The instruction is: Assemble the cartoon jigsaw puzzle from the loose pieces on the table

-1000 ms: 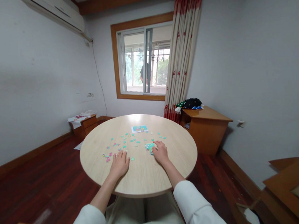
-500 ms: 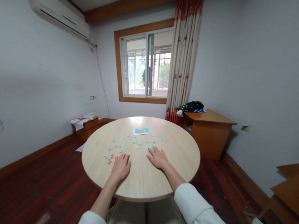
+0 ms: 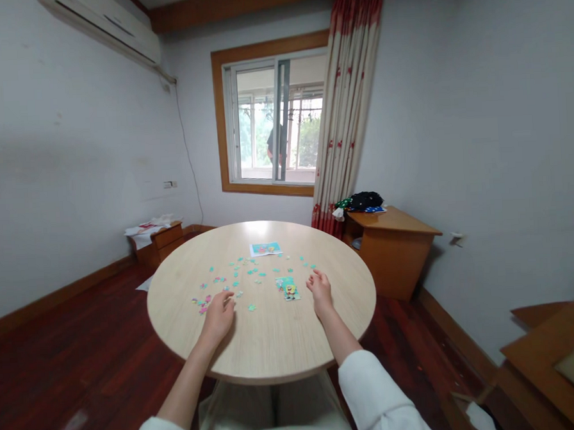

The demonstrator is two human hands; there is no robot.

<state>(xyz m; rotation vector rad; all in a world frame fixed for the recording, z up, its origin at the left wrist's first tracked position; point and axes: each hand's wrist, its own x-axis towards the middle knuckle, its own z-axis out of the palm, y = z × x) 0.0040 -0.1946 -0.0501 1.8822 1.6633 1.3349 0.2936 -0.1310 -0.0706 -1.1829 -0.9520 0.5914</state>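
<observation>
Left of the middle of a round wooden table (image 3: 270,350), my left hand (image 3: 219,316) rests with its fingers loosely bent and apart; I see nothing held in it. Pink and turquoise jigsaw pieces (image 3: 204,304) lie just left of it, and a single green piece (image 3: 252,308) is to its right. My right hand (image 3: 320,291) is turned on its side, fingers half curled and apart, holding nothing visible. Just left of that hand lies a joined section of jigsaw puzzle (image 3: 289,289) with a yellow cartoon figure, now uncovered.
A picture sheet (image 3: 266,249) lies toward the table's far side. Several loose turquoise pieces (image 3: 254,272) are scattered between it and my hands. A wooden cabinet (image 3: 390,254) with dark cloth (image 3: 366,201) on top stands at the right. A window and curtain are behind.
My right hand has lifted off the joined puzzle section and moved right, curling its fingers. My left hand has drawn slightly back and left, its fingers more bent. The view has shifted a little.
</observation>
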